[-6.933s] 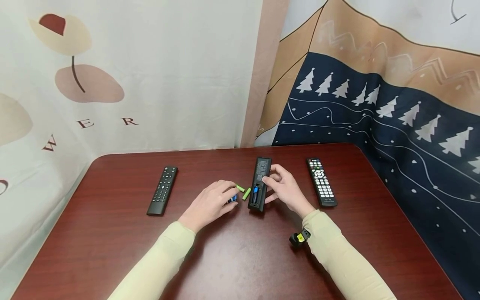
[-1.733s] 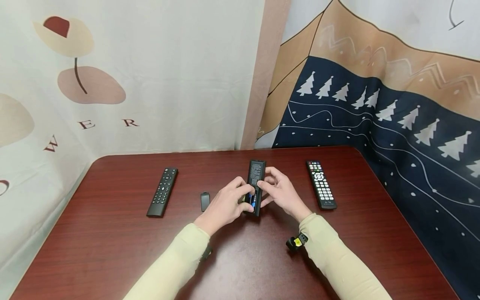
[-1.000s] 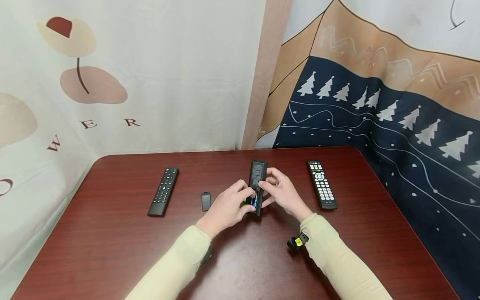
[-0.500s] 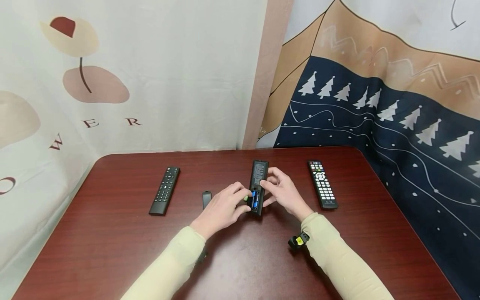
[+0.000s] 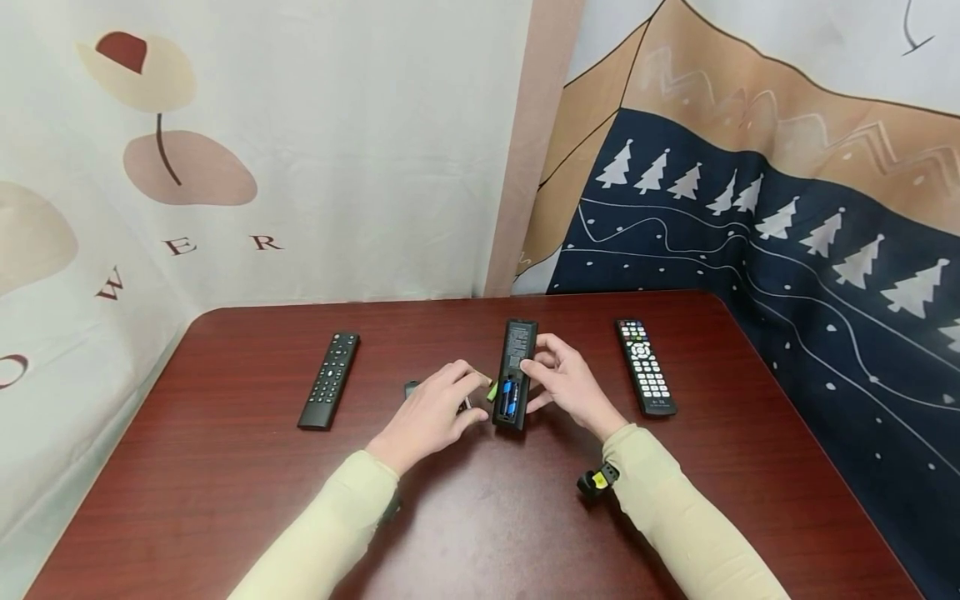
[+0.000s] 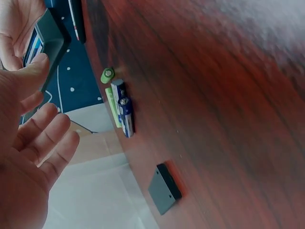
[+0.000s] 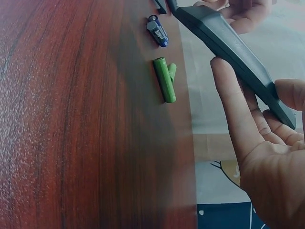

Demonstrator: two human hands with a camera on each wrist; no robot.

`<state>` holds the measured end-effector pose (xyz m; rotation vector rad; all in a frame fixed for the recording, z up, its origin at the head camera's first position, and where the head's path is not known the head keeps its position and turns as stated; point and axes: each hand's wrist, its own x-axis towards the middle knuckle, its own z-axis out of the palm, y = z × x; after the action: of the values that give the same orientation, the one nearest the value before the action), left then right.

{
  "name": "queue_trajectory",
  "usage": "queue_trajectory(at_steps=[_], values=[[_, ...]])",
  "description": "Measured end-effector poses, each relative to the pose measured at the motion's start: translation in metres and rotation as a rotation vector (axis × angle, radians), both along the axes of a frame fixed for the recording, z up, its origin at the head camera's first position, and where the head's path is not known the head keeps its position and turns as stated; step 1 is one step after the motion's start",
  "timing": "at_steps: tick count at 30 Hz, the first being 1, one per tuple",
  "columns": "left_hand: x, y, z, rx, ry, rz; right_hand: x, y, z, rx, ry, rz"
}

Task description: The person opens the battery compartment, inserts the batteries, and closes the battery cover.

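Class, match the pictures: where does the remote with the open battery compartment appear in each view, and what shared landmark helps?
Head: the opened remote is just right of and below centre, held in the right hand.
Left wrist: the opened remote is at top left.
Right wrist: the opened remote slants across the upper right.
Shared landmark: a green battery shows in all three.

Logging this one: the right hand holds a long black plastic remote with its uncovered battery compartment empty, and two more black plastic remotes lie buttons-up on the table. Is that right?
"Empty" is wrong: the head view shows blue cylindrical batteries inside the long black plastic remote that the right hand holds. The rest of the statement stands.
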<state>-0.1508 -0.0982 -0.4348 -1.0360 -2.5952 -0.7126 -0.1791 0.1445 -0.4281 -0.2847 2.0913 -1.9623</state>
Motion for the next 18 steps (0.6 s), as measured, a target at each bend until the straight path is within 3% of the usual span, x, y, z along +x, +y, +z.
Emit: queue_trajectory(at_steps=[8,18], values=[[-0.002,-0.01,-0.003,-0.022,0.036,0.025,0.0,0.001,-0.002,-0.004,0.003,0.006],[-0.004,-0.024,-0.003,-0.081,0.006,0.072,-0.001,0.002,-0.001,-0.001,-0.006,0.007]])
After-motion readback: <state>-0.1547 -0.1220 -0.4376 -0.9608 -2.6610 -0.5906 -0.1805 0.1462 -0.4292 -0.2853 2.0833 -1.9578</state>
